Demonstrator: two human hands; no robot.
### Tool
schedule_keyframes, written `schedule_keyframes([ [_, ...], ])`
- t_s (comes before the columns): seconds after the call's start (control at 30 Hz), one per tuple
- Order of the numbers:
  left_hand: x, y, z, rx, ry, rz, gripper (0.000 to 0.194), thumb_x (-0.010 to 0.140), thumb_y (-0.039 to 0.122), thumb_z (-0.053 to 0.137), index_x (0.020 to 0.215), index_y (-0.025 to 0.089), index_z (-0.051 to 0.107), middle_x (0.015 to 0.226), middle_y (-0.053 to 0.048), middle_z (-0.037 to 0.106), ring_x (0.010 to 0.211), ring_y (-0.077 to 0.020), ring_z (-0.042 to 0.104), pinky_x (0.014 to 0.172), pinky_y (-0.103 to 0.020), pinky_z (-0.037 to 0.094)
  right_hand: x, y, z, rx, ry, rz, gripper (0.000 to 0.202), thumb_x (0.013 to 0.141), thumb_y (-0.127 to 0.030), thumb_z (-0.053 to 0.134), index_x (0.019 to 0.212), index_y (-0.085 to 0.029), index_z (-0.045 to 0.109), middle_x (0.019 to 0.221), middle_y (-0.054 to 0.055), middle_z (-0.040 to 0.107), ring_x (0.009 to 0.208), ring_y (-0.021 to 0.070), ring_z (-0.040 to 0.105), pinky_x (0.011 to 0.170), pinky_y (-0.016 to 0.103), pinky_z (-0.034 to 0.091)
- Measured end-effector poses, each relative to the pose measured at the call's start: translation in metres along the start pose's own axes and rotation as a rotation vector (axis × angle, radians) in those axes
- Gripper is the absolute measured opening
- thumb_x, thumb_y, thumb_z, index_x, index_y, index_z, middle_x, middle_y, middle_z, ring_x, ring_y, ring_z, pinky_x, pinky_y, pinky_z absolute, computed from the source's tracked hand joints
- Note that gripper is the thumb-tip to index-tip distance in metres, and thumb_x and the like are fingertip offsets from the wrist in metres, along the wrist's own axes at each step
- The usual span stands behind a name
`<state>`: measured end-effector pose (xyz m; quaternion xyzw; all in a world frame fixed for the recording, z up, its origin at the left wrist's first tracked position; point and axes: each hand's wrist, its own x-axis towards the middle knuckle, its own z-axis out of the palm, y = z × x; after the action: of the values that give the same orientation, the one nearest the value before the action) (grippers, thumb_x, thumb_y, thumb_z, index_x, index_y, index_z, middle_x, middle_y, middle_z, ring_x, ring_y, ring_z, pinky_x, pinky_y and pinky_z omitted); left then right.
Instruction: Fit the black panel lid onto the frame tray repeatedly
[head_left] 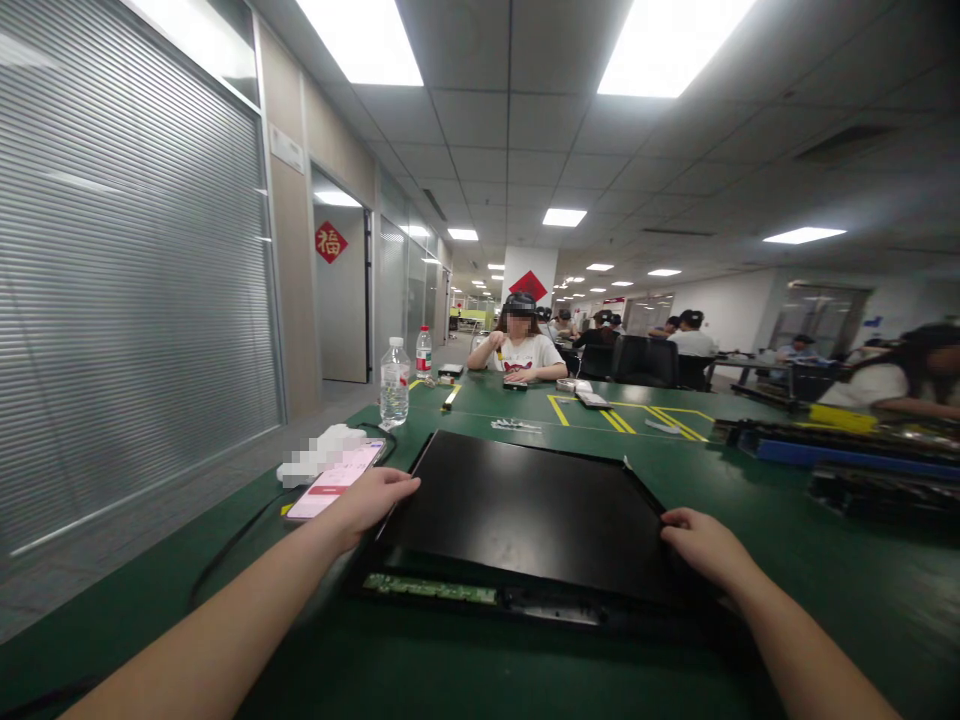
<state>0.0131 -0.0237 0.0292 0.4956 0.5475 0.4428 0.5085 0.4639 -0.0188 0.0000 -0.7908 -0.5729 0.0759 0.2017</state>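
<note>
A black flat screen panel [517,510] lies in front of me, its near edge lifted a little off a dark frame. Along that near edge shows a green circuit board [431,588]. My left hand [379,497] grips the panel's left edge, thumb and fingers pinched on it. At the right edge, my right hand [705,543] pinches the panel between thumb and fingers. Beside my left hand lies a phone [341,480] with a lit screen, and a white bundle, partly blurred out, sits behind it.
The green table [465,670] bears a clear water bottle [394,385] and a red-labelled bottle [424,352] at the back left. A person [525,350] sits opposite. Long dark parts [862,445] lie at the right. Yellow tape [622,415] marks the far tabletop.
</note>
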Motion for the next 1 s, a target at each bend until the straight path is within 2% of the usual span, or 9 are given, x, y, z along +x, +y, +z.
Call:
schedule_keyframes([
  [0.13,-0.003,-0.002,0.002,0.139,-0.019,0.066,0.037,0.058,0.044,0.070,0.077,0.012,0.067,0.068,-0.004,0.071,0.066,-0.0213,0.065,0.060,-0.028,0.045,-0.002,-0.002,0.000,0.005,0.014,0.001,0.033,0.066,-0.025,0.051,0.093,-0.014,0.066,0.096,0.011,0.066,0.088,0.0234,0.061,0.073,0.030,0.045],
  [0.3,0.001,-0.006,0.001,0.270,0.042,0.173,0.045,0.059,0.048,0.067,0.085,0.012,0.066,0.080,-0.007,0.071,0.078,-0.0261,0.065,0.068,-0.032,0.046,0.000,0.000,0.002,0.019,0.027,0.005,0.033,0.065,-0.026,0.051,0.093,-0.014,0.066,0.095,0.011,0.066,0.088,0.0236,0.061,0.073,0.030,0.044],
  [0.47,0.002,-0.003,0.001,0.139,-0.043,0.200,0.045,0.061,0.045,0.067,0.092,0.012,0.064,0.102,-0.010,0.068,0.089,-0.0259,0.064,0.077,-0.034,0.048,0.000,-0.001,0.002,0.109,0.032,0.031,0.029,0.063,-0.025,0.054,0.087,-0.015,0.065,0.093,0.011,0.066,0.087,0.0248,0.060,0.076,0.032,0.043],
  [0.57,0.002,0.001,0.001,0.087,-0.018,0.249,0.042,0.059,0.043,0.070,0.089,0.014,0.066,0.123,-0.011,0.058,0.100,-0.0275,0.060,0.082,-0.034,0.047,0.001,-0.001,-0.001,0.181,0.050,0.075,0.026,0.062,-0.025,0.056,0.085,-0.015,0.065,0.095,0.012,0.066,0.090,0.0273,0.059,0.079,0.035,0.042],
  [0.67,0.001,0.004,0.002,0.061,0.010,0.341,0.040,0.057,0.043,0.071,0.084,0.014,0.067,0.130,-0.011,0.051,0.109,-0.0289,0.054,0.088,-0.035,0.044,0.002,-0.001,-0.005,0.231,0.054,0.114,0.024,0.063,-0.026,0.056,0.083,-0.014,0.065,0.093,0.013,0.066,0.090,0.0278,0.059,0.077,0.035,0.043],
  [0.77,0.002,0.004,0.003,0.036,0.010,0.415,0.040,0.059,0.042,0.071,0.087,0.013,0.066,0.132,-0.011,0.049,0.113,-0.0278,0.051,0.091,-0.035,0.043,0.003,0.000,-0.009,0.290,0.057,0.144,0.018,0.065,-0.029,0.057,0.074,-0.016,0.065,0.086,0.012,0.067,0.085,0.0269,0.061,0.074,0.034,0.044],
  [0.83,0.003,0.004,0.002,-0.006,0.009,0.428,0.042,0.060,0.041,0.071,0.091,0.013,0.065,0.127,-0.011,0.054,0.111,-0.0269,0.053,0.089,-0.034,0.045,0.000,-0.001,-0.012,0.325,0.064,0.159,0.017,0.065,-0.031,0.057,0.069,-0.017,0.066,0.082,0.011,0.068,0.082,0.0254,0.061,0.071,0.033,0.044],
  [0.9,0.004,0.004,0.001,-0.072,0.014,0.402,0.047,0.059,0.039,0.072,0.097,0.013,0.063,0.113,-0.010,0.064,0.102,-0.0259,0.059,0.084,-0.034,0.047,-0.004,-0.004,-0.016,0.430,0.062,0.191,0.019,0.064,-0.033,0.059,0.070,-0.017,0.066,0.082,0.009,0.069,0.080,0.0237,0.062,0.067,0.032,0.044],
  [1.0,0.004,0.008,-0.005,-0.158,0.061,0.283,0.046,0.057,0.036,0.073,0.097,0.015,0.064,0.086,-0.006,0.072,0.079,-0.0231,0.067,0.069,-0.031,0.051,-0.014,-0.014,-0.026,0.737,0.036,0.267,0.022,0.061,-0.033,0.062,0.072,-0.015,0.066,0.074,0.007,0.069,0.072,0.0219,0.062,0.059,0.030,0.044],
])
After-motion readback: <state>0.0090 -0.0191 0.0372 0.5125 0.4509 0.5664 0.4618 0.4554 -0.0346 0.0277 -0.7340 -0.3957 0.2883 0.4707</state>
